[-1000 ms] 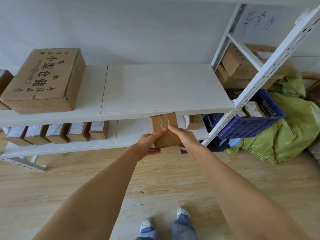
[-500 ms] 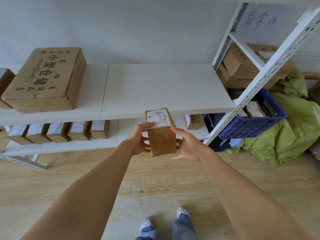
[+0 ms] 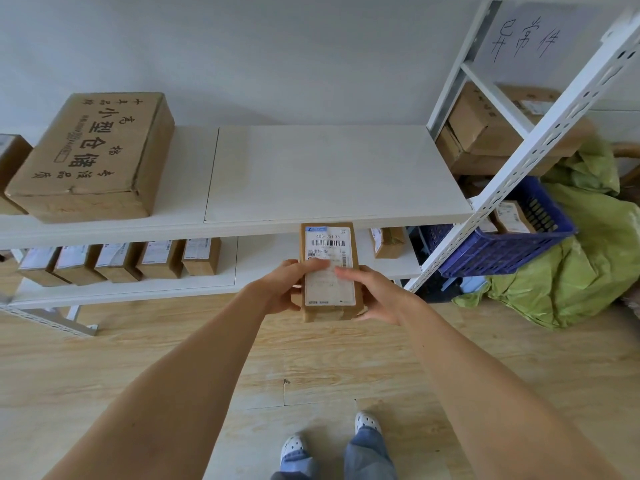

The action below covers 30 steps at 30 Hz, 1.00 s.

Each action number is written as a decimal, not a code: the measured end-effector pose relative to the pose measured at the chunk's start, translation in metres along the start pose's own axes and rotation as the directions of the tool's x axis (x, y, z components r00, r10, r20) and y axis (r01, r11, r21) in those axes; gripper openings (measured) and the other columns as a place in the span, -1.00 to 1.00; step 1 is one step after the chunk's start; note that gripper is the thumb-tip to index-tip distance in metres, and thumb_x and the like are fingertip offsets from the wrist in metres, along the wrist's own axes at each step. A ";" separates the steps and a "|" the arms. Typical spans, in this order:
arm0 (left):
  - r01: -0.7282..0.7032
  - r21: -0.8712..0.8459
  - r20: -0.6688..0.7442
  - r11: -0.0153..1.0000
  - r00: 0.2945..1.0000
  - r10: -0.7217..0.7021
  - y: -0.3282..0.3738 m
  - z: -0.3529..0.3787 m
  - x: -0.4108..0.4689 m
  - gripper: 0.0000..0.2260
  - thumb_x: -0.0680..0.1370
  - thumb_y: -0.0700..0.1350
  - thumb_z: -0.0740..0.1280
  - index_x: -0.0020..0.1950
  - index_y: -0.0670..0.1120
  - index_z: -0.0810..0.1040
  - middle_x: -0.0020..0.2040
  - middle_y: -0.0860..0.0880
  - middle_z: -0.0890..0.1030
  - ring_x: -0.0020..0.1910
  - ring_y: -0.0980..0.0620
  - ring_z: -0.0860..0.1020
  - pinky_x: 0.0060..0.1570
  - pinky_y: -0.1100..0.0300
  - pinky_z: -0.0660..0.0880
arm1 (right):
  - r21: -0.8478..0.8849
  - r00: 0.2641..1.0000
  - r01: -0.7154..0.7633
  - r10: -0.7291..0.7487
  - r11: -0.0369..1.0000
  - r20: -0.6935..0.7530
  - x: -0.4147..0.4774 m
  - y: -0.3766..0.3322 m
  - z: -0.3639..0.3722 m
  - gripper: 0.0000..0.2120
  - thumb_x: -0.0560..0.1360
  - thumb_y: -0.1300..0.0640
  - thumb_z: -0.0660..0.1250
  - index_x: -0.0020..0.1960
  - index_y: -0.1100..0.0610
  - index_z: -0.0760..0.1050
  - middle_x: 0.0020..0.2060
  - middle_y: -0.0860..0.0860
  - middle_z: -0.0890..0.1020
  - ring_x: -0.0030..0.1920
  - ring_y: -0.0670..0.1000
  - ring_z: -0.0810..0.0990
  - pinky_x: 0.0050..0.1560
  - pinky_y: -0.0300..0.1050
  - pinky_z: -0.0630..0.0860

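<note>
Cardboard parcel [image 3: 329,292] gripped between fingers [image 3: 313,265], label [image 3: 328,242] up

The white upper shelf [image 3: 329,174] carries a large cardboard box [image 3: 93,154] with printed characters at its left end. A second box [image 3: 12,161], cut off by the frame edge, touches it. The lower shelf [image 3: 263,261] holds a row of five small labelled parcels [image 3: 117,259] side by side on the left and one lone parcel [image 3: 388,241] further right. On the wooden floor [image 3: 311,358], right of the rack, lies a crumpled green bag [image 3: 571,265].
</note>
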State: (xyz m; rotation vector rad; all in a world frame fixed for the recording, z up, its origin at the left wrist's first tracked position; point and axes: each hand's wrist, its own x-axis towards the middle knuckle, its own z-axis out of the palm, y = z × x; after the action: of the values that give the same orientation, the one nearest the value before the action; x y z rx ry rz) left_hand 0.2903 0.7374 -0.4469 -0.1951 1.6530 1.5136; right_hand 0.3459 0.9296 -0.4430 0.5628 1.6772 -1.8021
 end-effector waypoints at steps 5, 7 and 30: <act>0.012 0.076 0.059 0.997 0.998 -0.017 -0.003 -0.002 -0.009 -0.45 0.31 0.00 0.57 0.26 -0.01 0.53 0.25 -0.15 0.59 0.26 -0.23 0.54 0.23 -0.44 0.41 | -0.025 1.000 -0.016 0.015 1.000 -0.002 0.000 0.004 0.001 -0.59 0.44 0.03 0.48 0.26 0.05 0.53 0.17 0.07 0.65 0.24 0.15 0.56 0.41 0.32 0.30; 0.027 0.057 0.070 0.998 0.997 -0.031 0.000 -0.002 -0.012 -0.44 0.37 0.24 0.51 0.22 -0.06 0.55 0.22 -0.21 0.58 0.22 -0.27 0.56 0.15 -0.41 0.49 | -0.016 0.999 -0.043 0.043 0.999 0.027 0.000 0.002 0.003 -0.38 0.34 -0.27 0.48 0.25 0.08 0.56 0.18 0.09 0.65 0.26 0.15 0.56 0.42 0.27 0.30; 0.137 -0.085 -0.094 0.987 0.985 -0.145 0.000 0.004 0.003 -0.40 0.52 0.45 0.12 0.29 0.02 0.48 0.12 -0.11 0.62 0.16 -0.14 0.57 0.21 -0.20 0.44 | 0.262 0.988 0.023 0.017 0.965 -0.150 0.025 0.013 0.017 -0.27 0.44 -0.50 0.08 0.07 0.14 0.55 -0.08 0.07 0.64 0.06 0.10 0.60 0.25 0.07 0.49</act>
State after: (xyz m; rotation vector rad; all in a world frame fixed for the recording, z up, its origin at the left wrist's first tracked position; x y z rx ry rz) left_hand 0.2906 0.7421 -0.4482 -0.4284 1.6223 1.4822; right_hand 0.3384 0.9087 -0.4675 0.8304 1.5431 -2.0444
